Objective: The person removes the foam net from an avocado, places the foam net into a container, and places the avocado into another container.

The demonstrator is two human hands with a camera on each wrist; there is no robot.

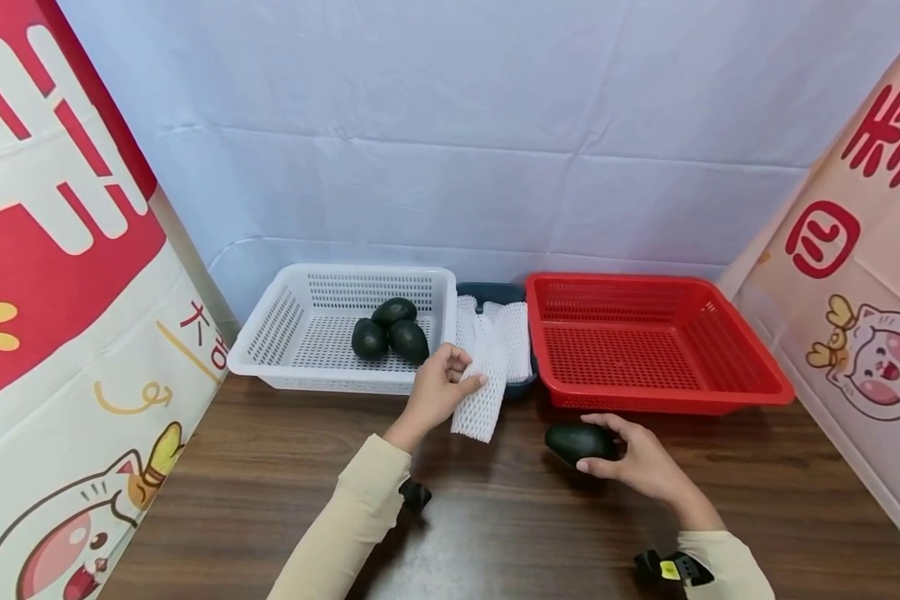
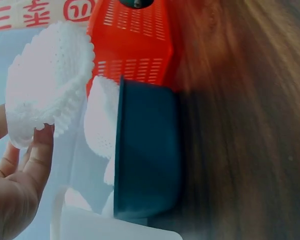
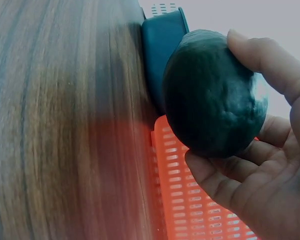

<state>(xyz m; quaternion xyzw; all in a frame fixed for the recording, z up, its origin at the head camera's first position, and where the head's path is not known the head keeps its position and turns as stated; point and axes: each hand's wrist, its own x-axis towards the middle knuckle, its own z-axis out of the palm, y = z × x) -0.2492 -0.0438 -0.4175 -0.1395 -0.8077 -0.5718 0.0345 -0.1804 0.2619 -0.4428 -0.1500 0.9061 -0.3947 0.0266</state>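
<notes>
My left hand point(image 1: 441, 383) pinches a white foam mesh sleeve point(image 1: 484, 387) between thumb and fingers, above the front of a dark teal bin point(image 2: 149, 150). More white foam sleeves point(image 1: 516, 337) lie in that bin. In the left wrist view the held foam sleeve point(image 2: 47, 75) bulges out, its rim facing away from the fingers. My right hand point(image 1: 637, 458) grips a dark green avocado point(image 1: 579, 443) over the table in front of the red basket. Thumb and fingers wrap the avocado point(image 3: 215, 95) from one side in the right wrist view.
A white basket point(image 1: 270, 372) at the left holds three avocados point(image 1: 395, 311). A red basket point(image 1: 667, 400) stands to the right, with the teal bin between the two. All stand on a brown wooden table point(image 1: 285, 467) before a pale cloth backdrop point(image 1: 450, 150); printed cloths hang at both sides.
</notes>
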